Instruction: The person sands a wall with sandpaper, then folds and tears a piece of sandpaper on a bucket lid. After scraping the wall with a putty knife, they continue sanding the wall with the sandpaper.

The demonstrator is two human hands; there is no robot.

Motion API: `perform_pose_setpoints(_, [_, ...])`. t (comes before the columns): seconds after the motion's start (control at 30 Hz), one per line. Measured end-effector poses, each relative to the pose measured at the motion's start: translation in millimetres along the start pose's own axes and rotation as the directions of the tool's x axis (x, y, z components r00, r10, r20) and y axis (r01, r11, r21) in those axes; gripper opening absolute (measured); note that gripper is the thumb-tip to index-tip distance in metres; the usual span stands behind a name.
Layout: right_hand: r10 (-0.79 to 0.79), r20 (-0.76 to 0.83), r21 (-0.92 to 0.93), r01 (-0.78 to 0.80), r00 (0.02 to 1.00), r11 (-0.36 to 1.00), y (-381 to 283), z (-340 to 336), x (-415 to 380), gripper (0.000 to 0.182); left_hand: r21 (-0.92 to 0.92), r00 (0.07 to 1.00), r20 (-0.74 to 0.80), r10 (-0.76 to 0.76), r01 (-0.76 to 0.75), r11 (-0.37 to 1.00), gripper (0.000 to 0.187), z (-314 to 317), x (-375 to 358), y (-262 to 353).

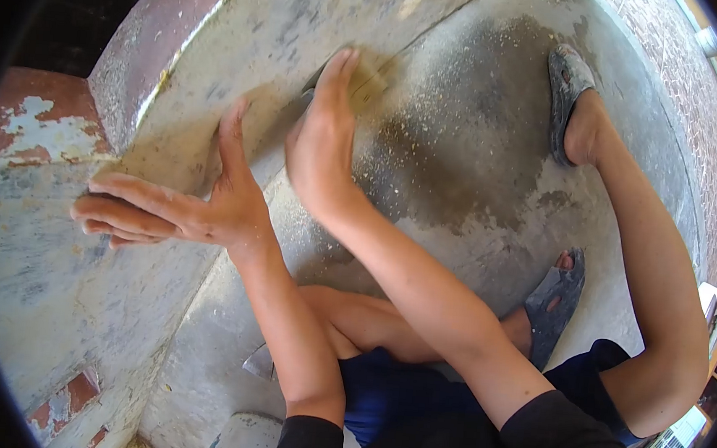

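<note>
- A blurred tool (371, 88) is gripped in the right hand (323, 141), by the scuffed wall (245, 63).
- The left hand (212, 208) is spread open, empty.
- The grey floor (458, 139) is speckled with pale crumbs (412, 127).

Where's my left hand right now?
In the head view, your left hand is left of centre, fingers spread over the wall, just left of your right hand and below and right of the red patch.
</note>
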State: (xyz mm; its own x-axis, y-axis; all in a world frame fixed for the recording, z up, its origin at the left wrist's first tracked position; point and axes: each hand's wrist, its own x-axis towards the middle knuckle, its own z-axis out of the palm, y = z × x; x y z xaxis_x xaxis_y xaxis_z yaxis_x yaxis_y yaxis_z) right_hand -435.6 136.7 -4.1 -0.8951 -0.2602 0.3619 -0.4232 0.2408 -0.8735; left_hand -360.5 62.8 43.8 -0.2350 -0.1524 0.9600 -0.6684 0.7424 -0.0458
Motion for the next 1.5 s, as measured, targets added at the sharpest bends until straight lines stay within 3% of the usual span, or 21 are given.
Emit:
perform_pose_setpoints(0.13, [-0.063, 0.026, 0.122, 0.059, 0.998, 0.991, -15.5, 6.7, -31.2, 0.071, 0.024, 0.999, 0.003, -0.048, 0.048, 0.999, 0.132, 3.2, 1.1, 3.2])
perform_pose_setpoints(0.2, [-0.11, 0.072, 0.013, 0.11, 0.991, 0.994, -8.1, -0.6, -35.6, 0.067, 0.021, 0.999, -0.006, -0.054, 0.054, 0.998, 0.133, 2.9, 1.7, 3.5])
perform_pose_setpoints(0.33, [0.183, -0.16, 0.284, -0.132, 0.97, 0.95, 19.3, -41.4, 43.8, 0.052, 0.006, 0.999, 0.012, -0.048, 0.048, 0.999, 0.132, 1.8, -0.4, 1.9])
perform_pose_setpoints(0.43, [0.104, -0.356, 0.102, -0.072, 0.929, 0.992, 28.1, -49.8, 96.1, 0.055, -0.004, 0.999, -0.002, -0.042, 0.042, 0.999, 0.132, 3.4, 0.3, 0.9])
perform_pose_setpoints(0.5, [0.105, -0.286, 0.21, -0.045, 0.952, 0.977, 17.7, -41.3, 105.2, 0.064, 0.004, 0.999, -0.009, -0.035, 0.035, 0.999, 0.131, 4.5, 1.9, 0.8])
perform_pose_setpoints(0.63, [-0.198, -0.23, 0.19, 0.243, 0.953, 0.951, -1.0, 14.0, 23.9, 0.063, 0.008, 0.998, -0.015, -0.062, 0.062, 0.998, 0.131, 3.3, 1.2, 5.7])
perform_pose_setpoints(0.67, [-0.27, -0.189, 0.093, 0.29, 0.944, 0.952, 2.6, 27.9, 5.4, 0.064, 0.007, 0.997, -0.013, -0.074, 0.074, 0.997, 0.13, 3.1, 1.0, 6.7])
perform_pose_setpoints(0.73, [-0.248, -0.15, 0.14, 0.269, 0.957, 0.953, 3.5, 19.1, 0.5, 0.061, -0.013, 0.998, -0.019, -0.053, 0.053, 0.999, 0.13, 3.1, 1.8, 3.5])
perform_pose_setpoints(0.9, [-0.175, -0.412, 0.056, 0.217, 0.894, 0.975, 13.1, -11.4, 74.7, 0.049, -0.011, 0.997, -0.001, -0.081, 0.081, 0.997, 0.128, 0.1, 2.1, 5.1])
perform_pose_setpoints(0.97, [0.244, -0.373, 0.305, -0.13, 0.895, 0.944, 11.6, -41.4, 98.1, 0.048, -0.016, 0.999, -0.002, -0.053, 0.053, 0.998, 0.128, 0.5, 3.0, 4.1])
perform_pose_setpoints(1.07, [0.234, -0.371, 0.19, -0.173, 0.899, 0.966, 45.3, -57.7, 128.6, 0.049, -0.01, 0.999, -0.003, -0.046, 0.046, 0.999, 0.128, 1.2, 3.4, 3.4])
perform_pose_setpoints(1.1, [0.012, -0.48, 0.032, 0.004, 0.877, 0.999, 53.2, -47.9, 126.8, 0.048, -0.011, 0.999, -0.003, -0.048, 0.048, 0.999, 0.128, 2.0, 3.3, 3.3])
perform_pose_setpoints(1.13, [0.012, -0.477, 0.027, 0.001, 0.879, 1.0, 41.2, -47.1, 113.9, 0.048, -0.014, 0.998, 0.0, -0.055, 0.055, 0.998, 0.128, 1.2, 2.2, 4.2])
perform_pose_setpoints(1.2, [0.144, -0.163, 0.062, -0.135, 0.976, 0.989, 2.9, -48.2, 80.7, 0.045, -0.023, 0.998, -0.002, -0.055, 0.055, 0.998, 0.128, 2.7, 2.8, 5.9])
perform_pose_setpoints(1.23, [0.147, -0.167, 0.062, -0.139, 0.975, 0.988, 8.6, -33.0, 75.0, 0.045, -0.022, 0.998, -0.006, -0.065, 0.065, 0.998, 0.128, 3.0, 2.8, 5.5])
perform_pose_setpoints(1.27, [-0.177, -0.287, -0.196, 0.123, 0.942, 0.973, 23.0, -14.3, 64.0, 0.047, -0.022, 0.997, -0.006, -0.076, 0.076, 0.997, 0.129, 2.1, 2.1, 6.0])
perform_pose_setpoints(1.3, [-0.5, -0.31, -0.464, 0.33, 0.809, 0.822, 32.9, -6.6, 59.3, 0.054, -0.03, 0.997, -0.005, -0.077, 0.077, 0.997, 0.129, 3.1, 2.3, 5.6])
perform_pose_setpoints(1.33, [-0.497, -0.31, -0.472, 0.323, 0.811, 0.821, 32.3, -14.2, 62.3, 0.054, -0.03, 0.998, -0.008, -0.056, 0.056, 0.998, 0.129, 2.7, 2.0, 3.5])
perform_pose_setpoints(1.4, [-0.135, -0.164, -0.133, 0.114, 0.977, 0.985, 29.5, -32.1, 84.0, 0.066, -0.029, 0.999, -0.012, -0.037, 0.037, 0.999, 0.129, 0.8, 1.1, 4.2])
perform_pose_setpoints(1.43, [0.006, -0.149, -0.25, -0.044, 0.989, 0.967, 63.5, -27.7, 107.9, 0.066, -0.01, 0.999, 0.003, -0.053, 0.053, 0.999, 0.129, -0.4, 1.4, 6.8])
perform_pose_setpoints(1.5, [-0.042, -0.177, -0.264, -0.007, 0.983, 0.965, 64.3, -17.1, 102.9, 0.066, 0.011, 0.997, 0.008, -0.074, 0.074, 0.997, 0.129, 0.1, 3.5, 7.1])
